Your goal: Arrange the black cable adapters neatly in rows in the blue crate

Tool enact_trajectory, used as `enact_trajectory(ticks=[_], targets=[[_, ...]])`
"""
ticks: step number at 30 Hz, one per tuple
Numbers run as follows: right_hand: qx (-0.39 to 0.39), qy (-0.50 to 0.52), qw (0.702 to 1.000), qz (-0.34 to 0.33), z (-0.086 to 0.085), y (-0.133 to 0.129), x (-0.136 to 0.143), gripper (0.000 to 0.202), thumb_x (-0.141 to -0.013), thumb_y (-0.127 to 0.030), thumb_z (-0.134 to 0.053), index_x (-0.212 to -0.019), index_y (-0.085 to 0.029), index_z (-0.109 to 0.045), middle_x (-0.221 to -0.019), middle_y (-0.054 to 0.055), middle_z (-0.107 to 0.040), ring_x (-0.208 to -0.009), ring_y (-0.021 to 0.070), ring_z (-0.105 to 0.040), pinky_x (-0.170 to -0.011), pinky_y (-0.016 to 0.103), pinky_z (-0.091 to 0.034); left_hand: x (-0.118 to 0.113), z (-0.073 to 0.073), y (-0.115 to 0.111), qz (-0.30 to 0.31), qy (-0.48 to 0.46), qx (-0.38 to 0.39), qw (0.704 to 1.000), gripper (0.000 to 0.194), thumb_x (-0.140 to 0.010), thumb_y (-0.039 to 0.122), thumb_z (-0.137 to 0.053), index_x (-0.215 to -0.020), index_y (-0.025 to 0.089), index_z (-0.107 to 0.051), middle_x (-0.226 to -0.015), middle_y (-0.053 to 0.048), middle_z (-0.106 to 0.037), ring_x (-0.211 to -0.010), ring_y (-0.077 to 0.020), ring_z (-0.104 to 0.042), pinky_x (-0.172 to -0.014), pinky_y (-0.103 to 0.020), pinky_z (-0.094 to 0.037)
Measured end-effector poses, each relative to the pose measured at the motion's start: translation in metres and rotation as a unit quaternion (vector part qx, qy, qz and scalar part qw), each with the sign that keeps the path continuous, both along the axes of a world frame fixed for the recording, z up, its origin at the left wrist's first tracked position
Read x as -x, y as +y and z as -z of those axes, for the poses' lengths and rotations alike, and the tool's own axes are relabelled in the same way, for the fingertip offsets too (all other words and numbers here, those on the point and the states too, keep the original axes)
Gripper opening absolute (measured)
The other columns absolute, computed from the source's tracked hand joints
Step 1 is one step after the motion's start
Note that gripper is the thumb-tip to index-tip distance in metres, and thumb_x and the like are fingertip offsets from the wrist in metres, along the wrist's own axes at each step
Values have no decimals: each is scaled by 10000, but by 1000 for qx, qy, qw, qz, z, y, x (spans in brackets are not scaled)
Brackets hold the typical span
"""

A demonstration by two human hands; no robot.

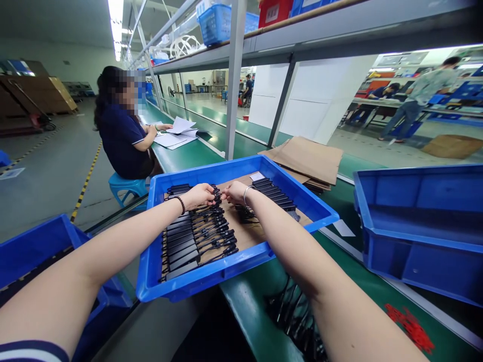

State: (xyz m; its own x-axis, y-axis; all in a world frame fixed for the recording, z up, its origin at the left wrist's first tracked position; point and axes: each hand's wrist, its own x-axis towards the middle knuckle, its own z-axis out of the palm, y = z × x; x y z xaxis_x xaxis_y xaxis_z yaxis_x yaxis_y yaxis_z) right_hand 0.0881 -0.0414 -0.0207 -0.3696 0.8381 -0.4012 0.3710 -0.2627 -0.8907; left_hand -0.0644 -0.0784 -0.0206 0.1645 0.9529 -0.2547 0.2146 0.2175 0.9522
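Note:
A blue tray (pixel 206 274) lined with brown cardboard holds rows of black rectangular modules (pixel 183 246) with short cables and plugs (pixel 219 234). Over the far part of the left row, my left hand (pixel 200 196) pinches a black cable (pixel 217 195). My right hand (pixel 236 192) is close beside it, fingers pressed together near the same cable; what sits between them is too small to make out. Behind my right wrist, a second row of black modules (pixel 273 193) lies along the tray's right side.
On the green bench (pixel 249 296) are loose black cables (pixel 296 317), red small parts (pixel 409 327) and stacked cardboard sheets (pixel 309 156). Another blue bin (pixel 418 239) stands right; one more (pixel 49 236) is low left. A seated co-worker (pixel 123 130) handles papers. A shelf post (pixel 236 80) rises behind.

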Motion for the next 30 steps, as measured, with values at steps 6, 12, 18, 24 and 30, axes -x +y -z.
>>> enact_trajectory(ticks=[6,12,18,24,30], targets=[[-27,6,999,-32,0,-1,-1,139,-835,-123,-421,-711,-144,-480,-463,-50,-453,-326,33,-270,-359,179,-157,2,1,-2,31,1,0,1000,193,-737,72,-558,-874,163,-458,-722,-2,-556,-598,-95,-586,-566,-228,-481],[-34,-33,999,-13,6,5,-3,130,-777,-17,-439,-721,-114,-504,-464,-39,-476,-337,34,-302,-364,182,-208,2,1,-3,35,-8,-14,999,228,-716,35,-579,-867,148,-451,-661,14,-537,-556,-74,-564,-597,-228,-480],[-82,-29,996,-25,3,4,-1,165,-849,-133,-399,-722,-119,-503,-499,-24,-521,-291,31,-278,-327,200,-160,5,7,3,32,-8,-22,999,283,-673,67,-633,-924,125,-515,-675,12,-539,-530,-71,-546,-579,-231,-465],[-111,-30,993,-33,2,5,0,224,-859,-216,-413,-692,-117,-525,-412,-68,-361,-298,28,-248,-332,185,-160,6,8,6,44,-15,-36,998,139,-716,190,-628,-803,94,-578,-740,-32,-563,-564,-61,-536,-567,-206,-453],[-101,-44,994,-26,9,9,1,145,-775,-54,-422,-818,-120,-544,-475,-52,-449,-304,34,-282,-341,183,-215,2,0,0,3,-13,-38,999,221,-714,90,-598,-911,139,-510,-649,12,-545,-537,-83,-554,-565,-238,-470]])
